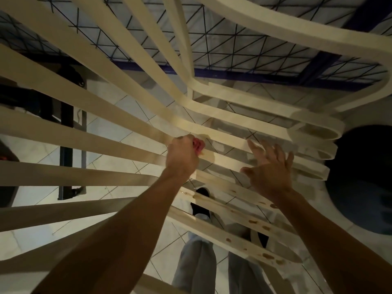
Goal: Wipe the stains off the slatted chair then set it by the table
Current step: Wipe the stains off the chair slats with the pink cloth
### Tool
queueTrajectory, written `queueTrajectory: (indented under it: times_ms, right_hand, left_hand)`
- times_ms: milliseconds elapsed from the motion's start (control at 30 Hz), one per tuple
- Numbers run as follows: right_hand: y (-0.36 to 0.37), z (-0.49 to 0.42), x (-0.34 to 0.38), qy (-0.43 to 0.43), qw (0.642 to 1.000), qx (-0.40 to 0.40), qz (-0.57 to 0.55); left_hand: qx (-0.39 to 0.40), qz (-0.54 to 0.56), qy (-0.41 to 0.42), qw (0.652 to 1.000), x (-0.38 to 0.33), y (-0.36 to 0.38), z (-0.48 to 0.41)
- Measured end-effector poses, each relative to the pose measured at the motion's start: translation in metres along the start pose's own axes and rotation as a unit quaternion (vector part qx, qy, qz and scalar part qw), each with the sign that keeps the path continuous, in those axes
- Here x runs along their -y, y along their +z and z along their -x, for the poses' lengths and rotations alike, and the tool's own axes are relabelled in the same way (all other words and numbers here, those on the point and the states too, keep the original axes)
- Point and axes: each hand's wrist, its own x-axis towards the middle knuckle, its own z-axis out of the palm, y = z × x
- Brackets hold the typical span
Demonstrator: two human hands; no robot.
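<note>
My two bare forearms reach up from the bottom of the frame. My left hand (182, 155), at the centre, is clenched round one pink cloth (198, 144) and presses it against a slat. My right hand (269, 172), just right of centre, is open with its fingers spread and its fingertips on a neighbouring slat.

The one slatted chair (84, 175) fills almost the whole frame, with its cream slats fanning out to the left. They run out of frame, so I cannot count them all. At lower right, three slats carry at least eight brown stains (252, 221).

Through the gaps, at bottom centre, I see my two legs in pale trousers (197, 262) and two dark shoes (201, 206) on the tiled floor (110, 128). Beyond, across the top of the frame, stands one table (233, 73) with a blue frame.
</note>
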Motion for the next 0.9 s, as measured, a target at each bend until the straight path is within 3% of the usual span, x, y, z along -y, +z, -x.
queueTrajectory:
  times_ms: [167,300,567,767,900]
  right_hand:
    - [-0.006,-0.003,-0.007,-0.021,0.999,0.011,-0.021]
    - [-0.01,-0.001,-0.017,-0.014,0.999,0.0,-0.048]
    - [-0.014,0.007,-0.028,0.027,0.999,0.025,-0.033]
    - [-0.008,0.013,-0.043,0.033,0.999,0.038,-0.015]
    - [-0.007,0.011,-0.048,0.021,0.999,0.039,-0.023]
  left_hand:
    - [0.037,0.0,0.107,0.994,-0.031,0.023,0.018]
    - [0.045,-0.017,0.143,0.989,-0.022,0.018,0.01]
    - [-0.015,-0.14,0.091,0.986,0.026,-0.023,-0.03]
    - [-0.011,-0.014,0.051,0.999,0.01,0.003,-0.006]
    - [0.038,0.064,0.096,0.993,-0.029,0.025,0.018]
